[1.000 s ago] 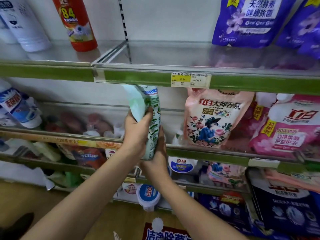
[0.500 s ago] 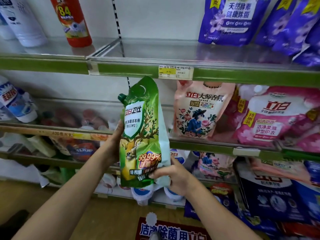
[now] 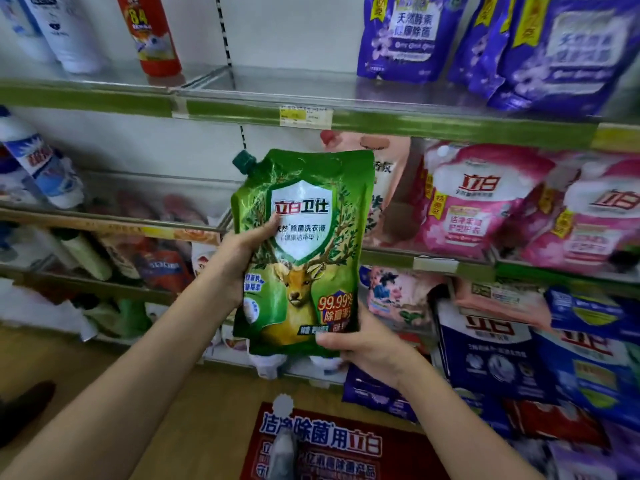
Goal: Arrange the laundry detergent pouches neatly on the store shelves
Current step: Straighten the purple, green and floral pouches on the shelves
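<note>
I hold a green detergent pouch (image 3: 304, 251) upright in front of the shelves, its deer-printed front facing me and its dark green spout at the top left. My left hand (image 3: 242, 251) grips its left edge at mid height, thumb on the front. Under the bottom right corner, my right hand (image 3: 349, 337) grips the pouch. Behind it, the middle shelf (image 3: 433, 261) carries a peach pouch (image 3: 388, 174) and pink pouches (image 3: 478, 202). Purple pouches (image 3: 408, 32) stand on the top shelf (image 3: 242, 109).
A red bottle (image 3: 152, 32) and white bottles (image 3: 65, 29) stand at the top left. Blue-and-white bottles (image 3: 38, 164) lean at mid left. Blue and navy pouches (image 3: 502, 355) crowd the lower right shelves. A red floor sign (image 3: 322, 441) lies below, on the wooden floor.
The pouch has turned from edge-on to front-facing and come down and toward me, away from the shelf. My right hand has shifted to its bottom right corner; the view has panned right.
</note>
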The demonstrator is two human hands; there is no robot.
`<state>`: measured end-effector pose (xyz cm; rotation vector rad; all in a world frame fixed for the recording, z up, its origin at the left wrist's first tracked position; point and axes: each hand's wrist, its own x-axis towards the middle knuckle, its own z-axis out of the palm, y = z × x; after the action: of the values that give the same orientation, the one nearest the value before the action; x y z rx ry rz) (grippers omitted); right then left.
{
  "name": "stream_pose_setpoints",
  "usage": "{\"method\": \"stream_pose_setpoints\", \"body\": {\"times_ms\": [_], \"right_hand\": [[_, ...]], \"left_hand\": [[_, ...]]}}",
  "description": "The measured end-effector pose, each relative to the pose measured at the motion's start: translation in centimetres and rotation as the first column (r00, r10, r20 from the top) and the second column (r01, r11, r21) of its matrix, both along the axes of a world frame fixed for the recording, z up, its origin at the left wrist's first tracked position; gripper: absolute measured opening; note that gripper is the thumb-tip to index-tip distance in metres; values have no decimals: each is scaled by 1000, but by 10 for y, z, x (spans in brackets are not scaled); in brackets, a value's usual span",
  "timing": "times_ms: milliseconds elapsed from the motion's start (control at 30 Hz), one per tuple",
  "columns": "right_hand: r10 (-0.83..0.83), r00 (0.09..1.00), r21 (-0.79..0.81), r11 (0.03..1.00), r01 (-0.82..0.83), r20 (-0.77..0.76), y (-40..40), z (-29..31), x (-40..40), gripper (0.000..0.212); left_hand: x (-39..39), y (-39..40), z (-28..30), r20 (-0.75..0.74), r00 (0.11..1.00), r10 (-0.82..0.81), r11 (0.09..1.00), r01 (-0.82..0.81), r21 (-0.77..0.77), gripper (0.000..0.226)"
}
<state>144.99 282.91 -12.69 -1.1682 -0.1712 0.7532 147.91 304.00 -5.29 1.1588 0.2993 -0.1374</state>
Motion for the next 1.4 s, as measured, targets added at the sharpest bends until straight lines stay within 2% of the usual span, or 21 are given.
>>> {"method": "stream_pose_setpoints", "body": {"times_ms": [100, 167, 267, 333, 500, 567, 867, 933, 1100, 1400], "right_hand": [[-64, 993, -138, 987, 77, 99, -19, 14, -8, 67], [-115, 980, -169, 975, 143, 162, -35, 25, -14, 72], [-188, 953, -155, 961, 228, 236, -63, 42, -20, 44], [-245, 929, -134, 948, 290, 276, -78, 57, -22, 40], [-327, 895, -40, 934, 355, 304, -117, 90, -17, 44], [-368, 864, 7, 921, 390, 342, -133, 101, -16, 49], [-573, 648, -3, 748, 664, 503, -212, 120, -14, 50], [-587, 617, -6, 722, 692, 524, -231, 120, -13, 54], [-567, 612, -37, 717, 696, 551, -295, 119, 5, 41], [-446, 609, -112, 740, 663, 656, -450, 148, 67, 42]], "left_hand": [[-16, -27, 22, 61, 997, 43, 997, -47, 69, 52], [-22, -44, 39, 95, 995, 30, 994, -39, 101, 55], [-25, -70, 63, 151, 988, -19, 992, 0, 124, 55], [-23, -88, 78, 183, 982, -54, 993, 33, 114, 55], [-4, -140, 118, 283, 945, -164, 983, 133, 125, 37], [5, -162, 133, 336, 916, -218, 972, 174, 156, 38], [33, -255, 162, 435, 803, -407, 913, 360, 191, 10], [39, -277, 162, 442, 791, -423, 906, 379, 188, 11], [61, -340, 155, 469, 786, -403, 913, 377, 154, 22], [108, -487, 169, 488, 833, -259, 965, 242, 100, 13]]}}
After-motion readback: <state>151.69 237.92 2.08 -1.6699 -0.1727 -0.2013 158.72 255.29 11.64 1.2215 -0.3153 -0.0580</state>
